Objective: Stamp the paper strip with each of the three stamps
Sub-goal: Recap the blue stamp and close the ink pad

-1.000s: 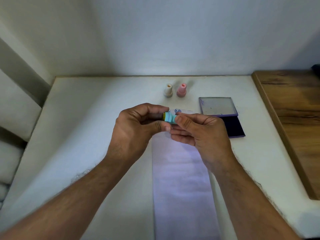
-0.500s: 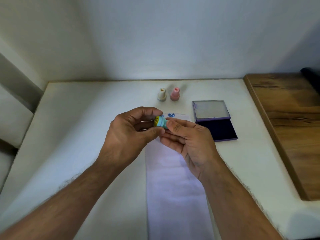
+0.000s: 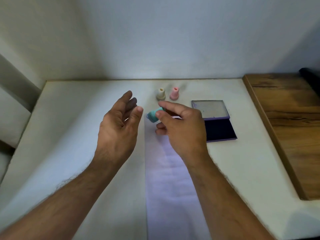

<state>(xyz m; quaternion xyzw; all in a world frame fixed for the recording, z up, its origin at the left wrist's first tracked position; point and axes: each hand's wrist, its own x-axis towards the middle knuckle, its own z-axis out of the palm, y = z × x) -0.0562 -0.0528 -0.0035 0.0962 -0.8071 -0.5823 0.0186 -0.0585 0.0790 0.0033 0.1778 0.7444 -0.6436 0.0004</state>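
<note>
A long pale paper strip runs down the middle of the white table. My right hand pinches a teal stamp between thumb and forefinger, held tilted just above the strip's far end. My left hand hovers beside it on the left, fingers spread and holding nothing. A cream stamp and a pink stamp stand upright side by side behind the strip. The strip's far end is mostly hidden by my right hand.
An open purple ink pad lies right of the strip, its lid flipped back. A wooden board lines the table's right side. A wall closes off the back.
My left hand has let go of the teal stamp and opened, moving away to the left. The right hand now holds the stamp alone.
</note>
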